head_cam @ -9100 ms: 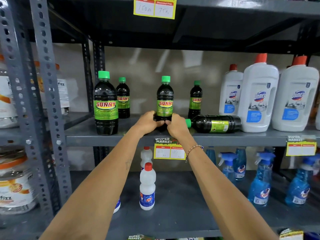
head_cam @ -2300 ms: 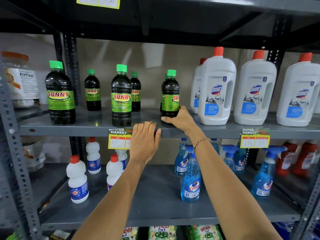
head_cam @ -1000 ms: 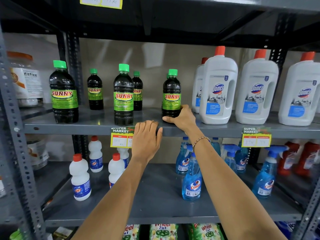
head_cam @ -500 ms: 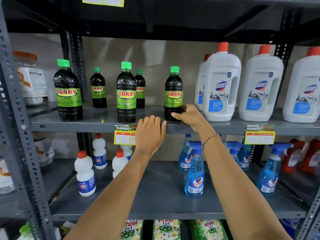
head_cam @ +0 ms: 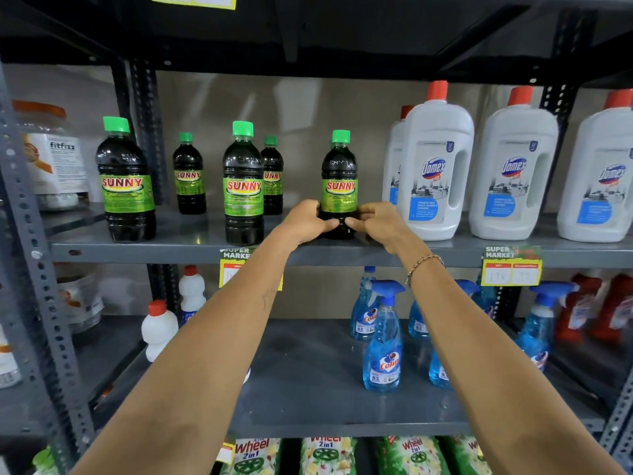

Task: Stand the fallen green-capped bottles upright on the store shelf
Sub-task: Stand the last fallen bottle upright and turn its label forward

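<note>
Several dark Sunny bottles with green caps stand upright on the grey store shelf (head_cam: 185,246). The rightmost Sunny bottle (head_cam: 339,180) stands near the shelf's front edge. My left hand (head_cam: 305,222) wraps its base from the left and my right hand (head_cam: 378,224) from the right, fingertips nearly meeting in front. Further left stand a front bottle (head_cam: 243,186), a large bottle (head_cam: 125,181), and two smaller ones at the back (head_cam: 188,174) (head_cam: 273,176). No green-capped bottle lies on its side.
White Domex jugs (head_cam: 436,166) with red caps stand close to the right of the held bottle. Blue Colin spray bottles (head_cam: 383,341) and small white bottles (head_cam: 159,329) fill the lower shelf. A yellow price tag (head_cam: 511,269) hangs on the shelf edge. A perforated upright (head_cam: 37,269) stands at left.
My left hand rose from the shelf's front edge and closed on the left side of the rightmost bottle's base. My right hand stayed on that bottle.
</note>
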Tool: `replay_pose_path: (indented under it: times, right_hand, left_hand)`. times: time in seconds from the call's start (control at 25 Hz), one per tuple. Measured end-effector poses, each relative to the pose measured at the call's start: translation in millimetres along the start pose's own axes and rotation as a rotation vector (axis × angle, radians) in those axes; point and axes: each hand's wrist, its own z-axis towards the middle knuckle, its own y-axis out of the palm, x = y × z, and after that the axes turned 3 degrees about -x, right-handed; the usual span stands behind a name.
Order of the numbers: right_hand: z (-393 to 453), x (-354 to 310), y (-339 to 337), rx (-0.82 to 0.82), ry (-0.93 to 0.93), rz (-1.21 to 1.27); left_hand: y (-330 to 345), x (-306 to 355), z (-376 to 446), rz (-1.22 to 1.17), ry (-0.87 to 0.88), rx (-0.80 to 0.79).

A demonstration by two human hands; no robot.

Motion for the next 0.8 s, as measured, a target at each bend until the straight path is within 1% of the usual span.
replay_pose_path:
  times: [0.08,0.16,0.36,0.8]
  right_hand:
    - [0.1,1.4,-0.7,-0.001,0.007,0.034]
    - [-2.1,0.3,-0.9,-0.013,0.007,0.064]
    - [-15.0,-7.1,-5.1,-0.064,0.025,0.084]
    - [-37.4,-11.9,-8.1,-0.070,0.015,0.120]
  left_hand:
    - [2.6,-4.3,-2.3,-0.099,0.020,0.027]
    - [3.1,-4.3,-5.8,-0.131,0.030,0.050]
    - [-2.6,0.1,-20.4,-0.175,0.055,0.055]
    - [-2.9,7.6,-46.6,-0.199,0.069,0.063]
